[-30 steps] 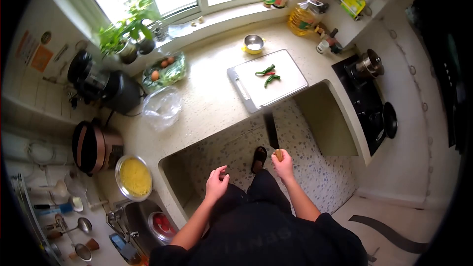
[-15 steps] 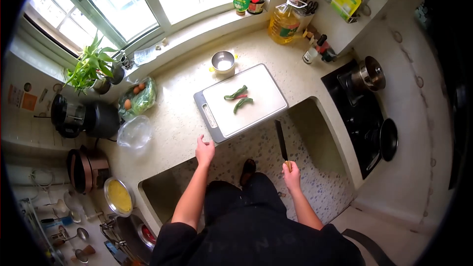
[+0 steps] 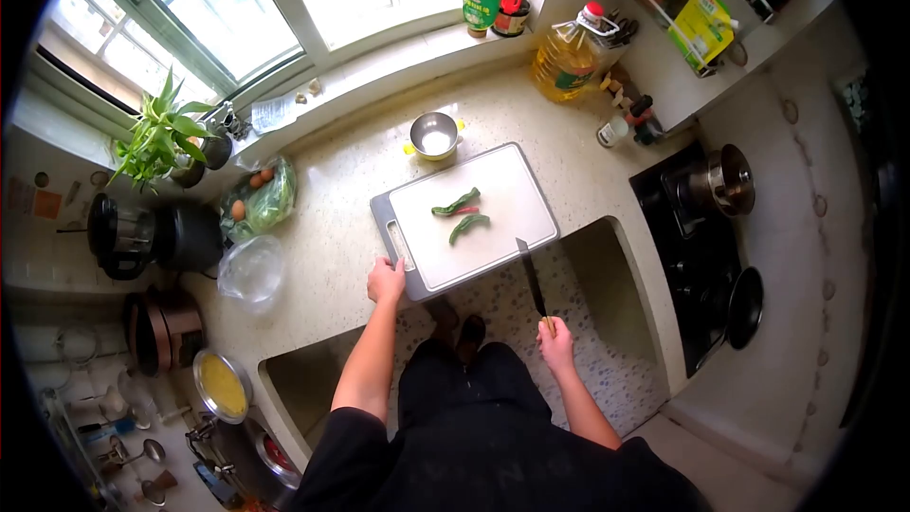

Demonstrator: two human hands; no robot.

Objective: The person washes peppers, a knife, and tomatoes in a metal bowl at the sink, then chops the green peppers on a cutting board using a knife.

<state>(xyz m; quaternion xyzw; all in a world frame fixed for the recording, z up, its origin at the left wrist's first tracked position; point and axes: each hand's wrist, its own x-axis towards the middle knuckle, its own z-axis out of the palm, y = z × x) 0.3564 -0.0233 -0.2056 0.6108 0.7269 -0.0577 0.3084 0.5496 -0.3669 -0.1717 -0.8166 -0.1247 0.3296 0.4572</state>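
Item: white rectangular cutting board (image 3: 512, 190) w/ grey border, on cream speckled stone countertop (image 3: 327, 228), front edge. Slotted grey end faces L.

On board: 2 dark green, slim, curved peppers (image 3: 468, 226), roughly mid-surface, L. of centre; thin red piece (image 3: 468, 211) btwn them.

L. hand (image 3: 385, 281): at board's grey end, thumb by the slot, touching; finger closure underneath n/a (can't tell from this angle).

R. hand (image 3: 555, 345): closed round light wooden handle of long dark-bladed knife (image 3: 533, 282); blade points up twd. board's near edge, tip close to it, contact unclear.

Nearby, behind board: small round steel bowl (image 3: 431, 124) w/ yellow handles. Beyond, R.: clear plastic jug of golden oil (image 3: 566, 62), red cap. Far R.: black glass hob (image 3: 697, 265) w/ round black frying pan (image 3: 747, 308).
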